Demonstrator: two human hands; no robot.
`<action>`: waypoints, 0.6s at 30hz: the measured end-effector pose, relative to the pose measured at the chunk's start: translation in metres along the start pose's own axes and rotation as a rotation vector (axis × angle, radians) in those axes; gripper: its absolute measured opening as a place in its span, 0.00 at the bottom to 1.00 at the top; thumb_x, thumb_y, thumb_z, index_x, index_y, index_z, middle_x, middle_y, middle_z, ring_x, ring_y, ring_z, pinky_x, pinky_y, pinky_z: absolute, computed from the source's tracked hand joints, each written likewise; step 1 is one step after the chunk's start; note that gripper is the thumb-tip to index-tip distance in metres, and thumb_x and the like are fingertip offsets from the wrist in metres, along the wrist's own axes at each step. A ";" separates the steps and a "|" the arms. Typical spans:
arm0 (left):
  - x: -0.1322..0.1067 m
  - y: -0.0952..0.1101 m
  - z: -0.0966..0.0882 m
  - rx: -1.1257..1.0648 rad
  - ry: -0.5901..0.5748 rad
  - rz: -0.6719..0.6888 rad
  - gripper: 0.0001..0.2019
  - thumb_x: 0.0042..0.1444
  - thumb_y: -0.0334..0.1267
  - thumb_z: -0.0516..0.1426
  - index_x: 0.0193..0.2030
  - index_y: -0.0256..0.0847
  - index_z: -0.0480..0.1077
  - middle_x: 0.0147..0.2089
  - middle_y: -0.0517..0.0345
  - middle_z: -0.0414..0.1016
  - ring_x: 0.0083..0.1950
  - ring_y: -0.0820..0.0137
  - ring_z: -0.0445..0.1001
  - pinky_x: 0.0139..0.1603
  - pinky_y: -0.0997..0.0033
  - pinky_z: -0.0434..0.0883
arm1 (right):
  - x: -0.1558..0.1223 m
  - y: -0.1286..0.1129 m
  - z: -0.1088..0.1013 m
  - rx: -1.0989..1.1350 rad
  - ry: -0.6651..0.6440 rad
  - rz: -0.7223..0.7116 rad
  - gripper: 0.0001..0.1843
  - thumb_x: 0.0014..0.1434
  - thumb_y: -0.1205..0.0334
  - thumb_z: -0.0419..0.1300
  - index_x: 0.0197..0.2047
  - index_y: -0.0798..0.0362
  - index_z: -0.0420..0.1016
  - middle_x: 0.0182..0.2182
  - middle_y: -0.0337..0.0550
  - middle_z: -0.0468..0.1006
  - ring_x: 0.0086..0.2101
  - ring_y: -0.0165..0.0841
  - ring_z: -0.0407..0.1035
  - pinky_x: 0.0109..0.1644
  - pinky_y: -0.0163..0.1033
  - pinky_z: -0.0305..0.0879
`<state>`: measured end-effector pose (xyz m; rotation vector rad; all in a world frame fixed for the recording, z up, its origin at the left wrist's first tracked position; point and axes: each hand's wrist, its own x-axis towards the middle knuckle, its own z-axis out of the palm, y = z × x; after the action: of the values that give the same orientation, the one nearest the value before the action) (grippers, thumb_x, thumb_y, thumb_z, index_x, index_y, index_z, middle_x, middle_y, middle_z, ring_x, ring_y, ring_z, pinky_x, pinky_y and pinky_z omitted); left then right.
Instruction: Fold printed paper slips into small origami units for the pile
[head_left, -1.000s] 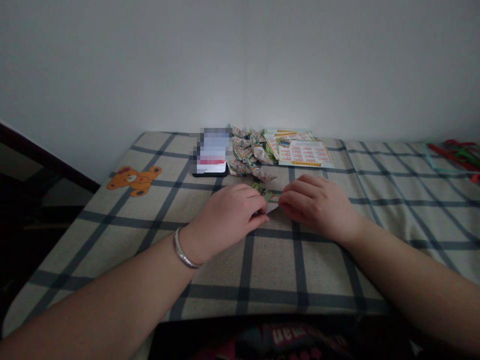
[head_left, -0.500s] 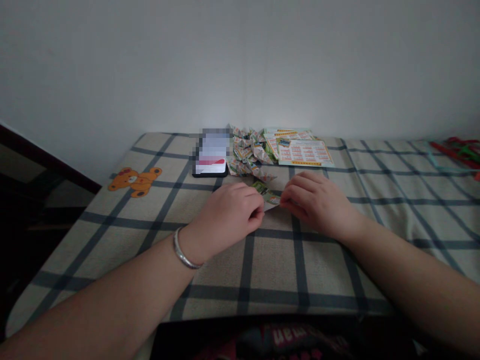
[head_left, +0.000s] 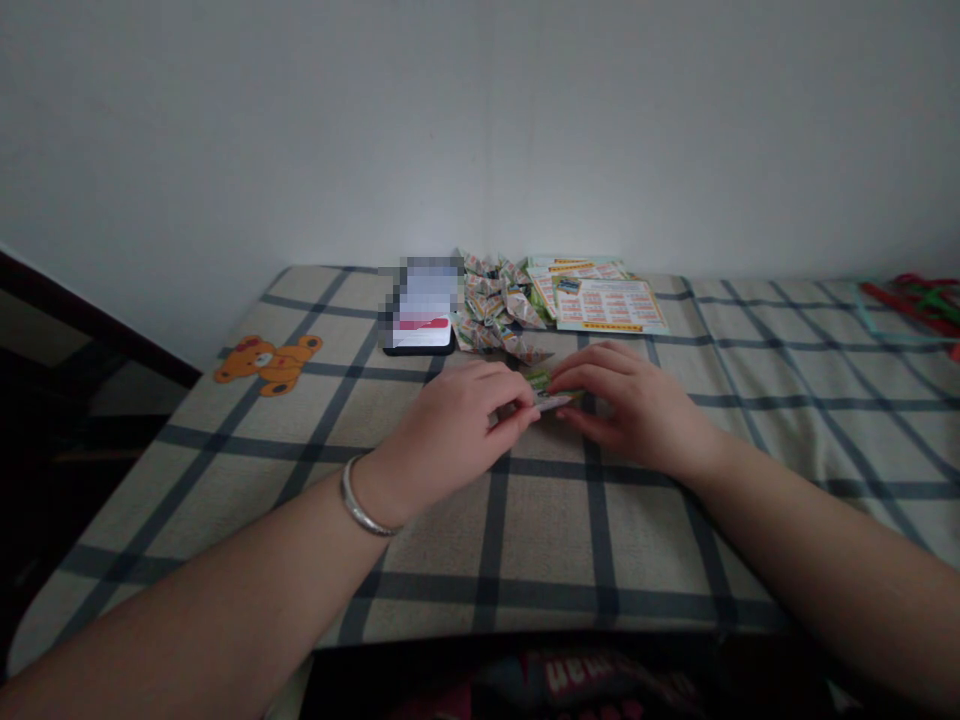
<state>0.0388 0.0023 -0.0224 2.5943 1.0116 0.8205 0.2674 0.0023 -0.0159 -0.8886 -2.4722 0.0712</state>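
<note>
A small piece of folded printed paper (head_left: 553, 402), green and white, lies low over the cloth between my two hands. My left hand (head_left: 476, 412), with a silver bangle at its wrist, pinches the left end between thumb and fingers. On the opposite side, my right hand (head_left: 634, 402) has its curled fingers over the paper and its thumb at the near edge. Fingers cover much of the paper, so its full shape is hidden. Just beyond are several folded paper pieces (head_left: 491, 300) with pointed corners, bunched together.
A phone (head_left: 424, 315) with a lit, partly blurred screen lies left of the folded pieces. Flat printed cards (head_left: 611, 305) overlap to their right. A bear cutout (head_left: 270, 365) is on the checked tablecloth (head_left: 420, 590) at left. Red and green items (head_left: 919, 305) sit far right, near the wall.
The paper now looks narrower and flatter between my hands. My left fingers have loosened from a tighter curl and shifted slightly right; my right thumb has come into view below the paper.
</note>
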 end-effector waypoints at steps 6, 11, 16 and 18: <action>0.002 0.001 -0.004 -0.062 0.077 0.034 0.04 0.60 0.35 0.58 0.33 0.40 0.70 0.36 0.59 0.74 0.43 0.68 0.70 0.48 0.65 0.65 | -0.001 0.010 0.005 0.091 0.004 0.009 0.07 0.62 0.64 0.59 0.44 0.53 0.74 0.47 0.48 0.76 0.46 0.37 0.69 0.50 0.44 0.66; 0.002 0.003 -0.005 -0.153 0.105 -0.031 0.05 0.58 0.33 0.58 0.32 0.39 0.67 0.34 0.61 0.72 0.40 0.70 0.70 0.44 0.68 0.66 | 0.000 0.009 0.003 0.172 0.026 0.016 0.06 0.62 0.66 0.58 0.43 0.52 0.72 0.45 0.46 0.77 0.46 0.36 0.70 0.50 0.42 0.66; 0.001 0.002 -0.005 -0.245 0.070 -0.116 0.03 0.58 0.35 0.57 0.34 0.39 0.70 0.34 0.61 0.73 0.36 0.72 0.71 0.38 0.70 0.66 | -0.002 0.007 0.001 0.273 0.101 0.141 0.03 0.63 0.63 0.58 0.40 0.52 0.71 0.35 0.42 0.77 0.36 0.32 0.71 0.40 0.37 0.66; 0.001 0.002 -0.004 -0.272 0.065 -0.141 0.04 0.58 0.36 0.57 0.37 0.39 0.72 0.36 0.59 0.75 0.37 0.71 0.72 0.39 0.69 0.67 | -0.004 0.007 0.001 0.287 0.143 0.192 0.04 0.63 0.61 0.59 0.39 0.52 0.72 0.33 0.41 0.77 0.34 0.31 0.71 0.38 0.36 0.66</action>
<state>0.0378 0.0014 -0.0181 2.2552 1.0092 0.9397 0.2736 0.0059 -0.0204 -0.9643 -2.1696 0.4033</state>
